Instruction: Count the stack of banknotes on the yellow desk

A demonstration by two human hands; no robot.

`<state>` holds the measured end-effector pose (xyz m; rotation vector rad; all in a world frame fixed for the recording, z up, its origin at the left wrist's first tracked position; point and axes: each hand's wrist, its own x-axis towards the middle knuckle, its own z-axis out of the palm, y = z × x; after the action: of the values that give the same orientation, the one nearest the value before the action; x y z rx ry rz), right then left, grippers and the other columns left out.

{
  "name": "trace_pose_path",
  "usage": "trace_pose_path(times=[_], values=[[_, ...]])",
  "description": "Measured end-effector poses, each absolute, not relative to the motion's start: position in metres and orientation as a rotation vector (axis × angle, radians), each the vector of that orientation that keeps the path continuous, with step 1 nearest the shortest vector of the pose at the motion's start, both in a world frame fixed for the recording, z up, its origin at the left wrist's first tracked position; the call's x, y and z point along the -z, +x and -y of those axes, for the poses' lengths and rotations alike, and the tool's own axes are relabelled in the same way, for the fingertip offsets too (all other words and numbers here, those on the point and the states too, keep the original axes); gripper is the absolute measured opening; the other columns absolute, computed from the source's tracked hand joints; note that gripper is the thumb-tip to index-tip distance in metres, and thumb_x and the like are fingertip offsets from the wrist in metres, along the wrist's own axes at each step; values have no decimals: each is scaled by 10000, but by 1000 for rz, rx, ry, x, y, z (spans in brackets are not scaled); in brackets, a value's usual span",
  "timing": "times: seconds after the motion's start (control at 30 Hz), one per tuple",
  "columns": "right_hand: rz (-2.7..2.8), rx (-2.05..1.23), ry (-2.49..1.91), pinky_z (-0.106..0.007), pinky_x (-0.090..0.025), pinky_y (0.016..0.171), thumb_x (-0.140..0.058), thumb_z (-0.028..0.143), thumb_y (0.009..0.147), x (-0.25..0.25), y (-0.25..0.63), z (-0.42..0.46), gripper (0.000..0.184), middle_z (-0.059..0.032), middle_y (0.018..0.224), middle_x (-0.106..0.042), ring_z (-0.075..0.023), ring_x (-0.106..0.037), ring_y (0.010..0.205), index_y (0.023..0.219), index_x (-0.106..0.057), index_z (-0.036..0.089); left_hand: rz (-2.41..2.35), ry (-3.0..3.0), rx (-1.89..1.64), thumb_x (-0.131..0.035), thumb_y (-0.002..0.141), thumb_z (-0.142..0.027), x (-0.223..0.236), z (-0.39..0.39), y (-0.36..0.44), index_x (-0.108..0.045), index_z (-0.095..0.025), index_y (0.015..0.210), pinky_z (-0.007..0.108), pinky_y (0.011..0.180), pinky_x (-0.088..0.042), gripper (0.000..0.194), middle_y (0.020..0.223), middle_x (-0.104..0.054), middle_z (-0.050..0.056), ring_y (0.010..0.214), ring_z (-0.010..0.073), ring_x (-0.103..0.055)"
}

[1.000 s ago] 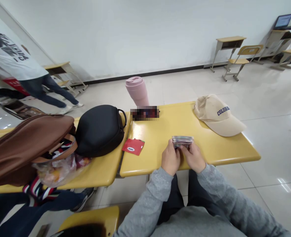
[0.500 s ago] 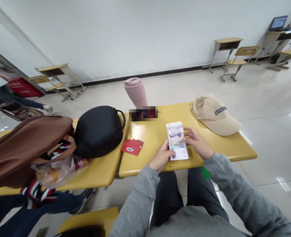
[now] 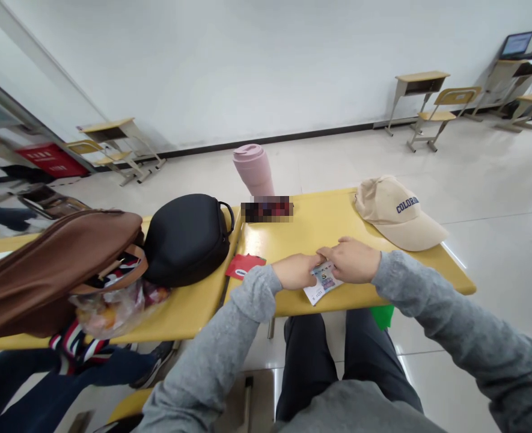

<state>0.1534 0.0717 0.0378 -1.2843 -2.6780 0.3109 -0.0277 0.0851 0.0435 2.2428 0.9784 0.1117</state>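
A stack of banknotes (image 3: 322, 282) lies flat on the yellow desk (image 3: 320, 222) near its front edge. My left hand (image 3: 298, 270) rests on the stack's left side, fingers curled over it. My right hand (image 3: 353, 260) presses on its right side from above. Both hands cover most of the stack; only the near part with a "5" shows. Grey sleeves cover both arms.
A beige cap (image 3: 396, 210) lies at the desk's right back. A pink tumbler (image 3: 253, 169) and a blurred dark object (image 3: 266, 208) stand at the back, a red card (image 3: 244, 266) at the left. On the neighbouring desk sit a black case (image 3: 187, 237) and a brown bag (image 3: 53, 264).
The stack, held upright on edge a second ago, was laid flat and now sits under both hands nearer the front edge. A person walking at the left has gone from view.
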Motion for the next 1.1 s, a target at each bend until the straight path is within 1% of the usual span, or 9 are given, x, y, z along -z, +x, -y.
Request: trace_pose_path(times=[0.13,0.27,0.33,0.5,0.7,0.77,0.87,0.97,1.1], values=[[2554,-624,-1301,-326,-462,708,-599,128,636,-29,171,-98,266,-67,825,-706,-240,-651,749,877,-672,212,-1098,2224,-259,-549,588,-114,-50,-102,-26,-578,-238,963,254,624,-406,396,710,-607,-22,595,144,-534],[1999,-1288,-1259,-303,-495,583,-609,204,659,-6,189,-129,128,-13,729,-692,-191,-638,621,785,-626,198,-1356,1751,-1094,-603,666,-232,-40,-133,-17,-456,-220,1166,269,756,-426,521,1009,-567,43,869,150,-539],[1548,-1486,-1232,-316,-518,598,-644,190,624,8,191,-146,172,-24,762,-705,-190,-651,629,790,-597,182,-1404,1388,-1276,-559,733,-290,-31,-149,-8,-443,-224,1165,267,730,-431,452,1017,-554,47,842,138,-529],[945,-1300,-1085,-337,-527,703,-664,162,589,28,175,-186,253,-19,785,-703,-170,-649,682,824,-571,181,-1454,1052,-1239,-579,729,-297,-6,-181,21,-464,-212,1139,236,608,-419,434,1059,-535,70,764,125,-516],[1164,-1022,-905,-362,-495,805,-652,303,670,35,157,-206,282,-35,881,-678,-185,-631,811,904,-531,202,-1215,1081,-1305,-620,722,-316,10,-189,26,-507,-217,1118,199,578,-435,423,1290,-468,93,972,174,-548],[1299,-902,-934,-355,-478,833,-620,303,707,38,156,-204,242,-34,889,-664,-182,-613,844,914,-550,198,-1069,1120,-1328,-630,717,-319,16,-187,21,-506,-227,1122,205,611,-462,433,1266,-503,78,1012,183,-552],[1508,-803,-1001,-365,-453,878,-574,273,743,42,157,-197,185,-38,891,-654,-188,-590,887,906,-590,187,-925,1144,-1289,-639,717,-348,25,-188,18,-539,-224,1112,250,661,-494,426,1134,-596,65,951,188,-594],[1558,-774,-988,-389,-436,909,-554,246,745,44,161,-192,225,-44,923,-659,-202,-585,927,953,-618,189,-850,1194,-1249,-628,726,-342,32,-191,19,-600,-194,1044,286,737,-500,352,1035,-643,62,920,189,-608],[1506,-676,-1075,-411,-408,941,-553,234,722,44,164,-191,254,-64,984,-652,-228,-561,995,952,-652,193,-875,1381,-1290,-620,722,-263,37,-194,20,-641,-174,981,298,865,-460,274,1016,-657,57,967,183,-587]])
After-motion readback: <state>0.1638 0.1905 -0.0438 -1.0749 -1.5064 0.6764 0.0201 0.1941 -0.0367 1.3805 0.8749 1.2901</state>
